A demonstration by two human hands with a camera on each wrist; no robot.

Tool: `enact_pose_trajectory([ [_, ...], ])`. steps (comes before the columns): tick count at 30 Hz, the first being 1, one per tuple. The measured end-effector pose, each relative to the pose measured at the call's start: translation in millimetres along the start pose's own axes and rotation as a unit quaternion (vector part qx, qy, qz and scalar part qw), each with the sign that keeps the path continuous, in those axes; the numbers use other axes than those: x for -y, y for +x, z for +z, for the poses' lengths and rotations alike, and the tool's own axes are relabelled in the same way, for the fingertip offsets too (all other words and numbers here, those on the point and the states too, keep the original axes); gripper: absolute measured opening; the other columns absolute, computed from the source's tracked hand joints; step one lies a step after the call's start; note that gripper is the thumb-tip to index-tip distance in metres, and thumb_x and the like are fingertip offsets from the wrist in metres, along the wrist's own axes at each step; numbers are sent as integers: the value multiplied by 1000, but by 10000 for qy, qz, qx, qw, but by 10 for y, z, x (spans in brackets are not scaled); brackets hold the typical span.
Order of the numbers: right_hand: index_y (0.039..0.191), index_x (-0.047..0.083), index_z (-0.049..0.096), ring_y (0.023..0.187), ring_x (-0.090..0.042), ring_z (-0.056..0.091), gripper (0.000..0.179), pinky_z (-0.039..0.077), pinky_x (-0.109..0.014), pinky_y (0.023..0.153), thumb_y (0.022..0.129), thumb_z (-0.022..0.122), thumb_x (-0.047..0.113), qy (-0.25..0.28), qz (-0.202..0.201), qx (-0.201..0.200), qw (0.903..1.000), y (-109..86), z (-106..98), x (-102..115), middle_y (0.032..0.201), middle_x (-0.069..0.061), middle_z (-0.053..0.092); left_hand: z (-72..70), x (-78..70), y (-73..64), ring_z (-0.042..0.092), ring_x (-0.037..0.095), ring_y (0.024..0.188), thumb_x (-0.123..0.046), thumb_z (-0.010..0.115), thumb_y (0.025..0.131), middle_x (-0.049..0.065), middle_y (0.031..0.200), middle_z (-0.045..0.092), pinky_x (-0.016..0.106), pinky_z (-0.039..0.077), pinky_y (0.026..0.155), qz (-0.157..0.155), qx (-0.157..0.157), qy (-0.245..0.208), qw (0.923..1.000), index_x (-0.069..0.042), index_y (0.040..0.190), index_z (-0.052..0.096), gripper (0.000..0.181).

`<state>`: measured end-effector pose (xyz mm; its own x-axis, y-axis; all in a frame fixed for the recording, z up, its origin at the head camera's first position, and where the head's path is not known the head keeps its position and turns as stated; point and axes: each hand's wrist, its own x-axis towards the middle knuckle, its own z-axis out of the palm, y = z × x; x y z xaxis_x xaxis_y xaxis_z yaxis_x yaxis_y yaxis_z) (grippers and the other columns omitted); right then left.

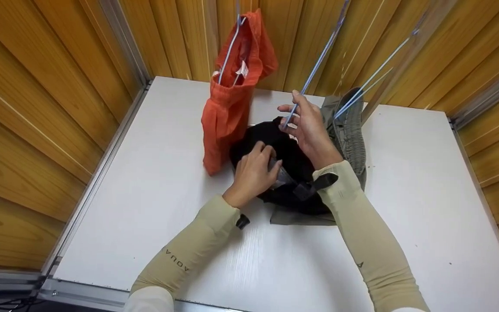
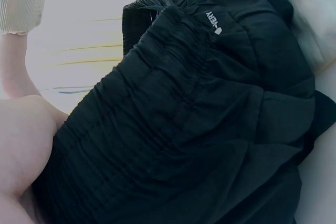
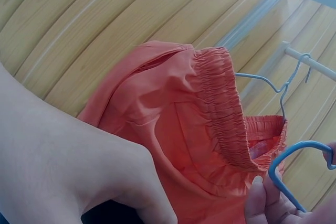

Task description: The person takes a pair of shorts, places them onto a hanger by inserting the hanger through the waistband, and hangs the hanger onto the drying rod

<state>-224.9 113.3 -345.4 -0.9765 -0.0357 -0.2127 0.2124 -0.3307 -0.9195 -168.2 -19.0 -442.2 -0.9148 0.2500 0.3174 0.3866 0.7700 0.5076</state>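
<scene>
A pair of black shorts (image 1: 290, 151) lies bunched in the middle of the table; its gathered elastic waistband (image 2: 121, 103) shows up close in the left wrist view. My left hand (image 1: 254, 172) grips the shorts at the waistband, fingertips partly hidden by cloth. Above the shorts, my right hand (image 1: 311, 126) holds a thin blue wire hanger (image 1: 319, 63) between fingers and thumb. The bent end of that hanger (image 3: 286, 156) appears by the fingers (image 3: 257, 203) in the right wrist view.
Orange shorts (image 1: 228, 117) hang on a wire hanger at the left. Grey-green shorts (image 1: 353, 138) hang on another hanger (image 1: 375, 73) at the right, partly behind my right arm. Beneath is a white tabletop (image 1: 145, 195), with wood-panelled walls (image 1: 33, 108) around it.
</scene>
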Motion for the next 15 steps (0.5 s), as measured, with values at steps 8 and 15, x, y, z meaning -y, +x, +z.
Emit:
enact_pose_trajectory([
  [8, 102, 13, 46, 55, -15, 50, 22, 49, -27, 55, 100, 49, 35, 129, -51, -176, 9997, -20, -12, 32, 85, -5, 60, -5, 5, 7, 59, 18, 62, -34, 64, 91, 1, 90, 51, 32, 49, 54, 48, -63, 49, 10000, -14, 93, 60, 20],
  [15, 107, 14, 47, 55, -14, 50, 20, 49, -25, 55, 100, 48, 33, -40, -326, -147, 9994, -74, -34, 61, 85, -4, 61, 1, 13, 17, 61, 21, 63, -34, 64, 91, 2, 90, 52, 35, 51, 55, 102, -145, 56, 9998, -14, 93, 60, 21],
])
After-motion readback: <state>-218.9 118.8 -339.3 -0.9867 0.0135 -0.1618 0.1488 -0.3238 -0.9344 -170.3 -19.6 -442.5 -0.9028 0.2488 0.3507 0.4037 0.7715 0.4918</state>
